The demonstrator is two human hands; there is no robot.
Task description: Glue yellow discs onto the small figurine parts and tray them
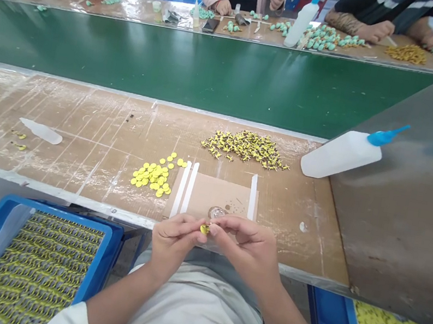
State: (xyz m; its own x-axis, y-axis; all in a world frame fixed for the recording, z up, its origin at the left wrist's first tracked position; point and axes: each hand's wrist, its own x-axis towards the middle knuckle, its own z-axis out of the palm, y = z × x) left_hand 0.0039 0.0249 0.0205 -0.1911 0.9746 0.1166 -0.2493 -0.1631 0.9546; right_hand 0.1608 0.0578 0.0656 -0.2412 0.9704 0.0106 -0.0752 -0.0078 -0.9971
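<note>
My left hand (176,238) pinches a small yellow disc (204,229) between thumb and fingertips, just over the bench's front edge. Meeting it from the other side, my right hand (246,247) has its thumb and forefinger closed at the disc; a small dark and yellow piece seems to be there, too small to make out fully. Behind the hands lies a cardboard sheet (211,191) with white tape strips, and a small clear round dish (216,213) rests on it. Loose yellow discs (151,177) are heaped to the left. Farther back is a pile of small yellow and dark pieces (244,147).
A white squeeze bottle (342,155) with a blue tip leans by the metal panel (410,216) at right. Blue trays (105,254) hold rows of yellow-dark pieces at lower left and discs at lower right. Beyond the green belt (175,64), several people work.
</note>
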